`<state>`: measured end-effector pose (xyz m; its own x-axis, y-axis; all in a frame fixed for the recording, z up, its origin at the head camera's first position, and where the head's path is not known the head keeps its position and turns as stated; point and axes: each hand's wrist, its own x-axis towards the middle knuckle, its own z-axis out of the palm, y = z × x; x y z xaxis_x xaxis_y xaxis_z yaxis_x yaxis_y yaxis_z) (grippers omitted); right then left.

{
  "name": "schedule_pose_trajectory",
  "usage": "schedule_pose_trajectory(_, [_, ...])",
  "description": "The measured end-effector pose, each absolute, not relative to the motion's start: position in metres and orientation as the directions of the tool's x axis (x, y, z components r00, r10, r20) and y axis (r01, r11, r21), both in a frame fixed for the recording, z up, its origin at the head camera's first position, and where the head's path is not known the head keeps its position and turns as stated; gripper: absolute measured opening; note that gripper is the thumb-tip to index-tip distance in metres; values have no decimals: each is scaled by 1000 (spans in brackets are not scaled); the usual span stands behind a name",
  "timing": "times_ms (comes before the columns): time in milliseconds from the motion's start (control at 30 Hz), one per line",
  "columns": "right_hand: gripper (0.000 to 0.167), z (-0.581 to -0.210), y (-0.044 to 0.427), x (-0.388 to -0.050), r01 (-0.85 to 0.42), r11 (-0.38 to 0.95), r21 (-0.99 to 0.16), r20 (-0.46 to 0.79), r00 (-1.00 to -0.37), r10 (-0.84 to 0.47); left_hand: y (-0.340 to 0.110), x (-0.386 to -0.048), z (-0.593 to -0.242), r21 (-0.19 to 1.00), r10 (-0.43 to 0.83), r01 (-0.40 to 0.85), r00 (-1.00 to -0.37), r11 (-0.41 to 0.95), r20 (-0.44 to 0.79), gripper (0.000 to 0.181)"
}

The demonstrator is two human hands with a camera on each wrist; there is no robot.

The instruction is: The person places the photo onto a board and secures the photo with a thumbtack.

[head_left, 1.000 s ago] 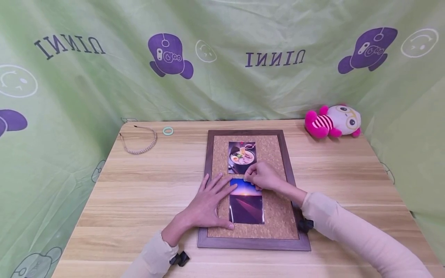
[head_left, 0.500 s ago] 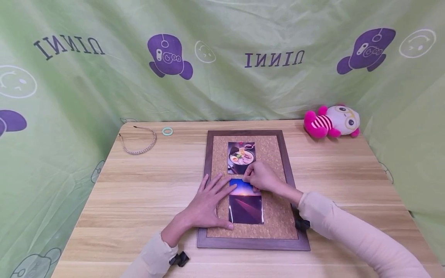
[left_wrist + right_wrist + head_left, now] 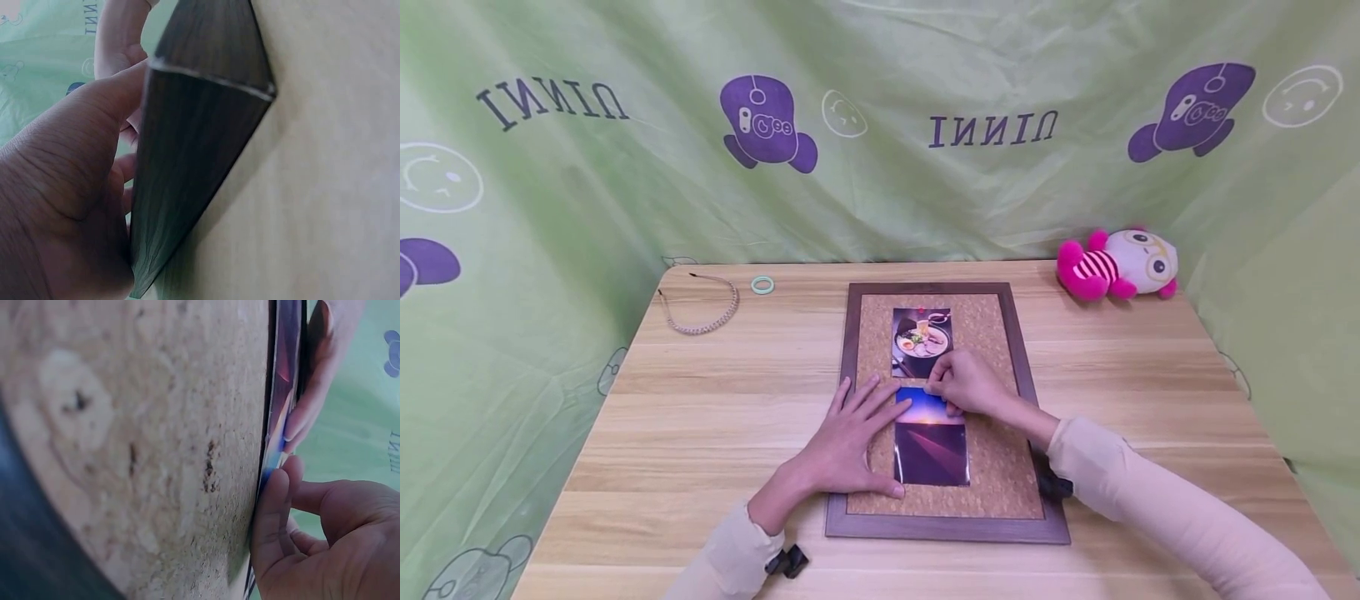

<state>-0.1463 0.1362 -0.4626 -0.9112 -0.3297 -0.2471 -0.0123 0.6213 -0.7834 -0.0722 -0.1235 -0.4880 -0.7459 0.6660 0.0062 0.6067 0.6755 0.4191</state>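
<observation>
A framed corkboard (image 3: 1000, 467) lies flat on the table. On its upper half is a ramen photo (image 3: 922, 340) with a red push pin (image 3: 921, 310) at its top edge. Below it lies a sunset road photo (image 3: 931, 454), blue at the top and dark at the bottom. My left hand (image 3: 850, 442) rests with spread fingers over this photo's left side and the cork. At the photo's top edge my right hand (image 3: 970, 383) pinches a small push pin, almost wholly hidden by the fingertips. The right wrist view shows those fingertips (image 3: 275, 487) against the board.
Back left on the wooden table (image 3: 715, 433) lie a beaded headband (image 3: 703, 327) and a mint-green ring (image 3: 762, 285). A pink-and-white plush toy (image 3: 1116, 262) lies at the back right. Green printed curtains (image 3: 880, 200) enclose the table.
Both hands keep almost the same place on the lower photo. The right fingers stay at its top edge, with only tiny shifts. The photos and board have not moved.
</observation>
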Motion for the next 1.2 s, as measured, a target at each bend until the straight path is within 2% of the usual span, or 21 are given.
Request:
schedule_pose_trajectory(367, [7, -456, 150, -143, 0, 496, -868, -255, -858, -446, -125, -70, -487, 455, 651, 580, -759, 676, 1, 125])
schedule_pose_trajectory(667, [14, -450, 173, -138, -23, 515, -857, -212, -894, -394, -124, -69, -484, 464, 651, 568, -759, 680, -26, 125])
schedule_pose_trajectory(933, [25, -444, 196, -134, 22, 486, -874, -223, -906, -360, -126, -69, -481, 497, 663, 571, -749, 653, -11, 121])
schedule_pose_trajectory(1133, [28, -441, 218, -129, 35, 474, -880, -215, -919, -331, -133, -73, -479, 548, 624, 533, -781, 644, 26, 113])
schedule_pose_trajectory(1200, [29, -439, 226, -127, 33, 468, -883, -210, -920, -331, -136, -75, -479, 559, 599, 519, -799, 647, 49, 106])
